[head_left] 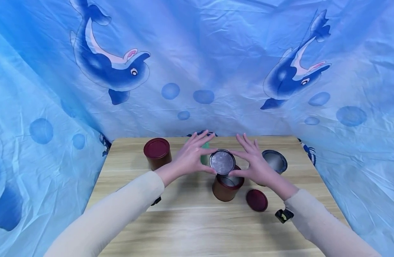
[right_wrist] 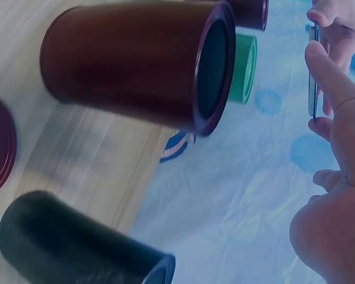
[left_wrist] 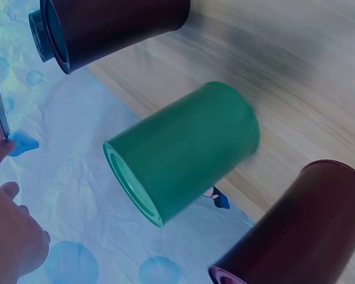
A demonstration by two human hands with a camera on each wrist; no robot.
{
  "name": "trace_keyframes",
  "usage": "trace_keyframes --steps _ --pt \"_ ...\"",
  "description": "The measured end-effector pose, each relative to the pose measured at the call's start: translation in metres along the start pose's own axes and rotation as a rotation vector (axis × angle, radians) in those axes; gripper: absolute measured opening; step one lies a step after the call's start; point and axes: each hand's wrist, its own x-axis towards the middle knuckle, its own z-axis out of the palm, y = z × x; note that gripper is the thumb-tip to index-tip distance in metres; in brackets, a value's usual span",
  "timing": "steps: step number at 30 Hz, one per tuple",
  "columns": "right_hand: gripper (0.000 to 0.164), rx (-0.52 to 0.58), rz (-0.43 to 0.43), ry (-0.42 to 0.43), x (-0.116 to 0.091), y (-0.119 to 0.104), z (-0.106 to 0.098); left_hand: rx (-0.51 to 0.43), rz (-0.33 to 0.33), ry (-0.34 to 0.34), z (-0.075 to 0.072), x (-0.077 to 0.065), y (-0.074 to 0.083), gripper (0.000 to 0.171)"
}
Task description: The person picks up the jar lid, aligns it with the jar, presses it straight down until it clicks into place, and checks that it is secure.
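Observation:
A round silver metal lid [head_left: 222,162] is held by its edge between both hands, above an open brownish-red can [head_left: 225,192]. On the lid's left side, the left hand [head_left: 193,153] pinches it with thumb and index finger, the other fingers spread. The right hand [head_left: 256,165] grips the opposite edge in the same way. Seen edge-on, the thin lid [right_wrist: 313,71] shows between the fingertips in the right wrist view. The open can stands upright with its grey inside showing, partly overlapped by the lid and right thumb in the head view.
A dark red plastic-looking cover [head_left: 257,200] lies right of the open can. A dark can [head_left: 274,161] with an open top stands behind the right hand. At left is a red-topped can [head_left: 157,150]; a green can [left_wrist: 183,154] stands behind the left hand. Blue curtains border the wooden table [head_left: 184,228].

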Motion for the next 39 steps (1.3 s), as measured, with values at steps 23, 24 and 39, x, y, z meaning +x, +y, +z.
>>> trace_keyframes --steps 23,24,39 --pt "0.070 -0.009 0.063 -0.002 -0.035 0.047 -0.049 -0.026 0.005 -0.165 0.019 0.077 0.037 0.085" --pt "0.070 -0.008 0.065 -0.003 -0.037 0.049 -0.051 -0.026 0.009 -0.171 0.020 0.080 0.039 0.084" --pt "0.069 -0.055 0.084 -0.011 -0.055 0.072 -0.081 -0.005 0.036 -0.207 0.035 0.118 0.061 0.084"
